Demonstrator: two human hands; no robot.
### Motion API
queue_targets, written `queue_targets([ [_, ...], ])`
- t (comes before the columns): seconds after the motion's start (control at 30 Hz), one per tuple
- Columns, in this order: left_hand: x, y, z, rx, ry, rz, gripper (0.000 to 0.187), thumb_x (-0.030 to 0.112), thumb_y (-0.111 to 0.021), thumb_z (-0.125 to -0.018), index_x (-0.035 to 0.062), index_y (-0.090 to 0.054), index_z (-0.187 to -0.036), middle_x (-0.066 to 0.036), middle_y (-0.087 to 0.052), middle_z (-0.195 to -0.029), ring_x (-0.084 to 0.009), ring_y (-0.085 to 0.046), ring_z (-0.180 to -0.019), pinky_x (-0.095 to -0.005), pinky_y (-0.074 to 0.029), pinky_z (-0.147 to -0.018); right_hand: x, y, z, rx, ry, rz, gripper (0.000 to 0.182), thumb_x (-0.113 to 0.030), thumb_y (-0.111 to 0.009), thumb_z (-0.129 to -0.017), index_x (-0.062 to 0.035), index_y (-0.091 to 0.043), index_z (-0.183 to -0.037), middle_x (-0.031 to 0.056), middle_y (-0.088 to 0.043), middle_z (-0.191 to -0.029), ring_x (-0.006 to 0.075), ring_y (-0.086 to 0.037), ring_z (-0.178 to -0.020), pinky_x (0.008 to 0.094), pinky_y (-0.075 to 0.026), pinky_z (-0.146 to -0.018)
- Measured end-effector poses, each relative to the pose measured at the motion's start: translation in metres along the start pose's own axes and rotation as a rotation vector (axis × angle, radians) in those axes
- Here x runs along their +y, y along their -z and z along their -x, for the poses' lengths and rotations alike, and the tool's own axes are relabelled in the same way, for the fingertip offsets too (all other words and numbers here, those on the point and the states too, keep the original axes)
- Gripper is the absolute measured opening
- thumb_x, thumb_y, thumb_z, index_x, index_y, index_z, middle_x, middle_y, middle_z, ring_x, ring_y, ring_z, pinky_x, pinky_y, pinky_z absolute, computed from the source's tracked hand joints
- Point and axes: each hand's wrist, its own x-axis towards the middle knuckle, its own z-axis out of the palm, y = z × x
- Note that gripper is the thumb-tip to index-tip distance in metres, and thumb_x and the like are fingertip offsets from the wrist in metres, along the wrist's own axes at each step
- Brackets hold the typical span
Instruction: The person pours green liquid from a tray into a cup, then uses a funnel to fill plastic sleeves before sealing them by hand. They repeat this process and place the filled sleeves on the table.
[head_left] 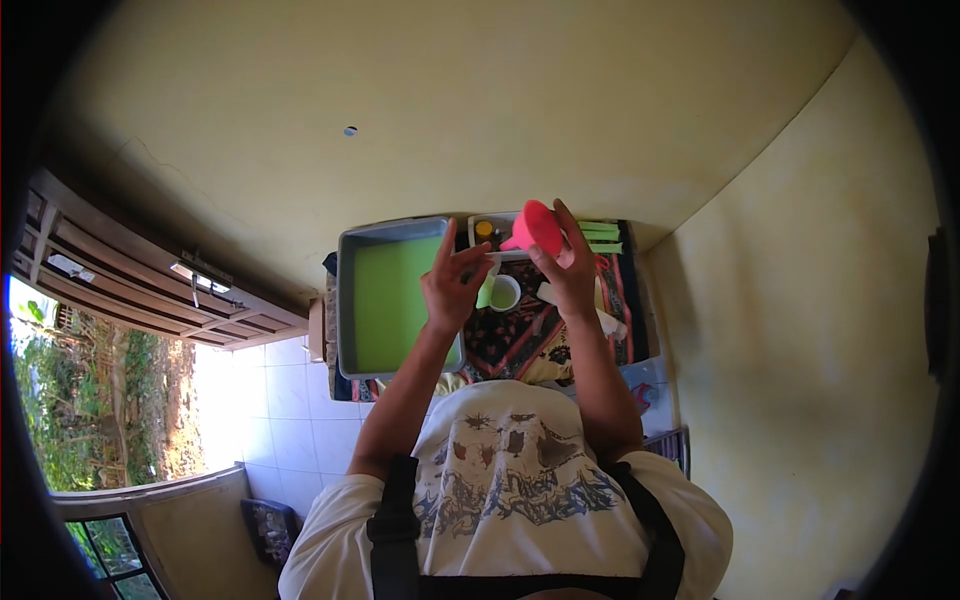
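A bright pink funnel (541, 230) is held up in my right hand (570, 275), gripped between thumb and fingers. Its wide mouth faces up and to the right, and its narrow spout points left towards my other hand. My left hand (452, 290) is raised over the right side of a grey tray (346, 300) of light green liquid, fingers spread with nothing clearly held. Just right of that hand stands a white cup (508, 292) with green inside. Beside the cup is a pale green piece (486, 293), partly covered by the hand.
Behind the funnel is a white container (478, 222) with a yellow-capped item (484, 229). Green strips (600, 232) lie at the back right. A white object (610, 325) rests on the patterned cloth (500, 335). A wall rises behind the table; an open doorway is left.
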Motion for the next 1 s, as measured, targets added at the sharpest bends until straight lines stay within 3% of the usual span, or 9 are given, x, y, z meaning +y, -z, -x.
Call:
queue_targets([
  [0.07, -0.008, 0.003, 0.002, 0.019, 0.022, 0.06, 0.089, -0.004, -0.085, -0.092, 0.0036, -0.039, -0.168, -0.015, -0.083, -0.117, -0.0202, -0.081, -0.105, -0.0336, -0.065, -0.094, 0.039, 0.023, 0.0, -0.003, 0.006, 0.113, 0.088, -0.022, -0.088, -0.094, 0.0038, -0.04, -0.164, 0.0154, -0.058, -0.152, 0.0263, -0.059, -0.141, 0.0425, -0.048, -0.121],
  [0.2, -0.005, 0.012, 0.003, 0.023, 0.096, 0.095, 0.076, -0.009, -0.082, -0.092, -0.0005, -0.05, -0.16, -0.017, -0.083, -0.114, -0.0214, -0.08, -0.107, -0.0344, -0.065, -0.097, 0.125, 0.055, 0.026, -0.164, 0.11, 0.925, 0.085, -0.018, -0.096, -0.078, 0.0005, -0.055, -0.149, 0.0205, -0.065, -0.137, 0.0361, -0.065, -0.13, 0.0473, -0.052, -0.115],
  [0.3, -0.002, 0.013, 0.003, 0.013, 0.098, 0.111, 0.068, -0.01, -0.082, -0.092, -0.0029, -0.055, -0.154, -0.018, -0.083, -0.114, -0.0224, -0.081, -0.106, -0.0344, -0.066, -0.097, 0.183, 0.064, 0.057, -0.246, 0.073, 0.893, 0.088, -0.021, -0.099, -0.072, -0.0002, -0.056, -0.145, 0.0226, -0.065, -0.135, 0.0424, -0.064, -0.128, 0.0504, -0.051, -0.113],
  [0.4, -0.008, 0.014, 0.006, -0.009, 0.086, 0.112, 0.06, -0.011, -0.081, -0.093, -0.0046, -0.06, -0.148, -0.019, -0.082, -0.114, -0.0227, -0.081, -0.106, -0.0341, -0.066, -0.097, 0.203, 0.07, 0.069, -0.31, -0.062, 0.932, 0.092, -0.023, -0.102, -0.069, -0.003, -0.057, -0.147, 0.0207, -0.066, -0.138, 0.0408, -0.064, -0.131, 0.0497, -0.05, -0.115],
  [0.57, -0.01, 0.015, 0.011, 0.002, 0.11, 0.124, 0.046, -0.007, -0.083, -0.092, -0.0046, -0.069, -0.136, -0.014, -0.084, -0.108, -0.0197, -0.082, -0.102, -0.0317, -0.066, -0.094, 0.223, 0.076, 0.079, -0.241, 0.134, 0.987, 0.096, -0.023, -0.101, -0.071, -0.0028, -0.054, -0.153, 0.0208, -0.065, -0.141, 0.0407, -0.063, -0.132, 0.052, -0.049, -0.116],
  [0.73, -0.011, 0.012, 0.014, -0.065, 0.138, 0.115, 0.038, -0.005, -0.082, -0.093, -0.0066, -0.07, -0.129, -0.014, -0.085, -0.107, -0.0183, -0.082, -0.102, -0.0307, -0.065, -0.093, 0.183, 0.067, 0.065, -0.178, 0.186, 0.82, 0.066, -0.018, -0.093, -0.083, -0.0054, -0.066, -0.142, 0.0191, -0.069, -0.13, 0.039, -0.068, -0.121, 0.0489, -0.055, -0.105],
  [0.83, 0.002, 0.007, 0.016, -0.105, 0.133, 0.007, 0.034, -0.01, -0.077, -0.096, -0.0089, -0.067, -0.129, -0.018, -0.083, -0.111, -0.022, -0.081, -0.105, -0.0336, -0.066, -0.096, 0.084, 0.034, 0.066, -0.157, 0.022, 0.633, 0.043, -0.013, -0.087, -0.089, -0.0063, -0.074, -0.129, 0.0149, -0.07, -0.119, 0.0344, -0.073, -0.101, 0.0445, -0.06, -0.087],
  [0.93, 0.001, -0.012, 0.021, -0.065, 0.111, 0.169, 0.031, -0.002, -0.083, -0.094, -0.0055, -0.073, -0.122, -0.013, -0.085, -0.108, -0.0163, -0.082, -0.101, -0.0304, -0.065, -0.09, 0.055, 0.009, 0.066, -0.136, 0.251, 0.687, 0.034, -0.011, -0.085, -0.091, -0.0047, -0.075, -0.122, 0.0129, -0.07, -0.11, 0.031, -0.072, -0.087, 0.0407, -0.06, -0.073],
  [1.0, 0.0, -0.019, 0.024, -0.107, 0.159, 0.194, 0.033, 0.0, -0.084, -0.093, -0.0052, -0.073, -0.123, -0.013, -0.085, -0.108, -0.0167, -0.082, -0.102, -0.0307, -0.065, -0.092, 0.045, 0.003, 0.064, -0.109, 0.187, 0.723, 0.022, -0.01, -0.083, -0.093, -0.0023, -0.075, -0.112, 0.0133, -0.07, -0.105, 0.0326, -0.072, -0.085, 0.0422, -0.059, -0.074],
])
